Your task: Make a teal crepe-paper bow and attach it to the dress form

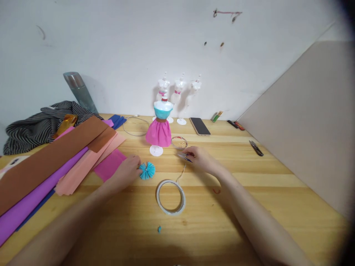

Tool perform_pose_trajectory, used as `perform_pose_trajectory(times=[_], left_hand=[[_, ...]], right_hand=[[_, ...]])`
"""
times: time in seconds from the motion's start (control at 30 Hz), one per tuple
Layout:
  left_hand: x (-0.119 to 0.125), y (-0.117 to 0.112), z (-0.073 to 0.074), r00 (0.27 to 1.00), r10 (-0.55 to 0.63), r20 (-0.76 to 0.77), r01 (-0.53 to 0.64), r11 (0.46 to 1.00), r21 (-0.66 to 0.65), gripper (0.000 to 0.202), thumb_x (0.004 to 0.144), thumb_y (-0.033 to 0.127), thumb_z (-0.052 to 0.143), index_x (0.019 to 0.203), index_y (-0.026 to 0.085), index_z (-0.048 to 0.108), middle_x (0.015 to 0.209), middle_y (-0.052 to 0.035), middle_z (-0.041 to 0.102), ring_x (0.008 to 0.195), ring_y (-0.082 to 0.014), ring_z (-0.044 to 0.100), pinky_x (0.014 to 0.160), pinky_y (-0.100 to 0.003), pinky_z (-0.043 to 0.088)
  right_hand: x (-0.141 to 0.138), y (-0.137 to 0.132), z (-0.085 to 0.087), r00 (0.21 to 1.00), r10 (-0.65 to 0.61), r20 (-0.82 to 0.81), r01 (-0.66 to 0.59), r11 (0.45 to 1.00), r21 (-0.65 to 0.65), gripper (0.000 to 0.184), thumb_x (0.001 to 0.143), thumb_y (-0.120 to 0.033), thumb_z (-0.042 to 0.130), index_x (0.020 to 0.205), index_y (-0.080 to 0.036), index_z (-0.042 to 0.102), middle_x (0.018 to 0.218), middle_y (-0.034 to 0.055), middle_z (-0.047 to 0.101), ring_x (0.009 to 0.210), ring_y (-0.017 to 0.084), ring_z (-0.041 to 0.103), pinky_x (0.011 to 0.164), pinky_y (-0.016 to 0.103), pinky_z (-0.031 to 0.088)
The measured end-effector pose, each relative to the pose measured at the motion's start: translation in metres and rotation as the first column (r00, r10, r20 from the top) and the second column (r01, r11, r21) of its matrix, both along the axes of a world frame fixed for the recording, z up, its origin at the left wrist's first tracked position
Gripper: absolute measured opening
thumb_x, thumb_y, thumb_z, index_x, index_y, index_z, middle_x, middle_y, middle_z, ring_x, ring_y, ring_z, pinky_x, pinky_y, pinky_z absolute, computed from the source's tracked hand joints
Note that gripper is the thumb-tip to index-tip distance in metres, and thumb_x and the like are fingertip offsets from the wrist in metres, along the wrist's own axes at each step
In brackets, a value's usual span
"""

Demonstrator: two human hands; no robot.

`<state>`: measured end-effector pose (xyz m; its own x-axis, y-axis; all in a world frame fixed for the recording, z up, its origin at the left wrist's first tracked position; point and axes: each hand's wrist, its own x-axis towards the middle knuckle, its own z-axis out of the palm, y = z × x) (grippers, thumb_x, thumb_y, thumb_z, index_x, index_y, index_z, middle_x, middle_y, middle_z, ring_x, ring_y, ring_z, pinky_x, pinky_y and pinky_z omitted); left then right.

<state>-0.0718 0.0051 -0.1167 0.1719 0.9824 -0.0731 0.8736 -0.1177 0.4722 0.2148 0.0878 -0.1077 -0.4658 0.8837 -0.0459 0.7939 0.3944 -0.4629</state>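
Note:
My left hand (131,167) pinches the left edge of a blue pleated paper rosette (148,170), just above the table. My right hand (197,157) has its fingers closed on a small pair of thread snips (185,157), whose blades point left. Between and below my hands lies a roll of tape (157,197), with a loose twisted strand (181,173) running up from it. Beyond them stands a small dress form (163,107), wearing a blue top, a brown waistband and a pink skirt (159,133).
Sheets of brown paper (55,159) and other colours are piled at left, beside a striped cloth (30,127) and a bottle (80,90). White dress forms (179,87), a phone (200,126) and a wire ring (179,142) sit behind. Another cutter (256,148) lies right; a blue scrap (159,229) lies in front.

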Motion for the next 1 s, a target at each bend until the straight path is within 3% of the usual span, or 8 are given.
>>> perform_pose_trajectory(times=[0.17, 0.33, 0.47, 0.6, 0.7, 0.77, 0.87, 1.0], left_hand=[[-0.003, 0.002, -0.002, 0.999, 0.024, 0.036, -0.023, 1.000, -0.019, 0.012, 0.071, 0.014, 0.048, 0.061, 0.019, 0.042, 0.070, -0.0020, 0.053, 0.066, -0.0164, 0.049, 0.057, -0.027, 0.029], [0.007, -0.006, 0.023, 0.995, 0.028, 0.091, -0.029, 0.999, 0.013, 0.012, 0.074, 0.018, 0.050, 0.064, 0.019, 0.044, 0.064, 0.0018, 0.051, 0.062, -0.0140, 0.047, 0.056, -0.024, 0.028], [0.024, -0.023, 0.060, 0.976, -0.027, 0.214, 0.002, 0.993, 0.117, 0.017, 0.077, 0.021, 0.052, 0.063, 0.019, 0.044, 0.061, 0.0029, 0.050, 0.058, -0.0118, 0.044, 0.053, -0.023, 0.028], [0.035, -0.030, 0.084, 0.971, -0.070, 0.230, 0.030, 0.984, 0.174, 0.016, 0.077, 0.019, 0.051, 0.062, 0.018, 0.045, 0.059, 0.0031, 0.049, 0.055, -0.0110, 0.043, 0.052, -0.023, 0.029], [0.038, -0.027, 0.090, 0.957, -0.066, 0.282, 0.020, 0.986, 0.165, 0.011, 0.077, 0.021, 0.053, 0.066, 0.018, 0.050, 0.061, 0.0022, 0.054, 0.058, -0.0120, 0.048, 0.054, -0.024, 0.035], [0.040, -0.022, 0.092, 0.909, -0.040, 0.416, -0.016, 0.991, 0.131, 0.009, 0.077, 0.025, 0.056, 0.083, 0.018, 0.058, 0.073, -0.0005, 0.063, 0.065, -0.0142, 0.056, 0.060, -0.026, 0.042], [0.043, -0.014, 0.093, 0.756, 0.043, 0.653, -0.068, 0.998, 0.014, 0.040, 0.073, 0.029, 0.062, 0.111, 0.016, 0.057, 0.093, -0.0060, 0.069, 0.080, -0.0182, 0.063, 0.071, -0.030, 0.048], [0.050, -0.008, 0.088, 0.560, 0.133, 0.818, -0.007, 0.988, -0.156, 0.039, 0.067, 0.033, 0.069, 0.101, 0.013, 0.065, 0.088, -0.0059, 0.070, 0.084, -0.0196, 0.063, 0.073, -0.029, 0.048]], right_hand=[[0.003, 0.003, -0.006, 0.999, -0.007, 0.050, 0.008, 1.000, -0.021, 0.025, 0.077, -0.006, 0.050, 0.079, -0.018, 0.072, 0.076, 0.0061, 0.072, 0.066, 0.018, 0.062, 0.060, 0.024, 0.039], [-0.003, -0.010, 0.011, 0.997, -0.054, -0.053, 0.056, 0.998, 0.039, 0.024, 0.086, -0.022, 0.051, 0.098, -0.015, 0.070, 0.106, 0.0135, 0.067, 0.089, 0.022, 0.062, 0.077, 0.031, 0.045], [-0.023, -0.042, 0.043, 0.787, 0.043, -0.615, -0.267, 0.923, -0.278, 0.038, 0.084, -0.045, 0.057, 0.108, -0.016, 0.065, 0.102, 0.0096, 0.067, 0.095, 0.022, 0.062, 0.081, 0.034, 0.048], [-0.045, -0.065, 0.061, 0.662, 0.030, -0.749, -0.462, 0.803, -0.376, 0.044, 0.077, -0.057, 0.063, 0.085, -0.014, 0.066, 0.076, 0.0029, 0.062, 0.070, 0.014, 0.058, 0.064, 0.026, 0.048], [-0.054, -0.067, 0.060, 0.646, -0.075, -0.760, -0.396, 0.818, -0.417, 0.038, 0.070, -0.051, 0.072, 0.072, -0.015, 0.062, 0.063, -0.0011, 0.057, 0.056, 0.010, 0.052, 0.055, 0.023, 0.043], [-0.056, -0.065, 0.059, 0.622, -0.119, -0.774, -0.342, 0.848, -0.405, 0.033, 0.069, -0.045, 0.074, 0.068, -0.015, 0.061, 0.060, -0.0018, 0.056, 0.053, 0.009, 0.050, 0.052, 0.022, 0.041], [-0.057, -0.062, 0.061, 0.563, -0.140, -0.815, -0.305, 0.881, -0.362, 0.025, 0.069, -0.038, 0.073, 0.067, -0.016, 0.061, 0.059, -0.0030, 0.056, 0.053, 0.009, 0.050, 0.052, 0.022, 0.040], [-0.059, -0.061, 0.061, 0.516, -0.094, -0.852, -0.240, 0.938, -0.249, 0.015, 0.070, -0.030, 0.069, 0.068, -0.017, 0.061, 0.060, -0.0033, 0.057, 0.055, 0.010, 0.051, 0.054, 0.023, 0.043]])
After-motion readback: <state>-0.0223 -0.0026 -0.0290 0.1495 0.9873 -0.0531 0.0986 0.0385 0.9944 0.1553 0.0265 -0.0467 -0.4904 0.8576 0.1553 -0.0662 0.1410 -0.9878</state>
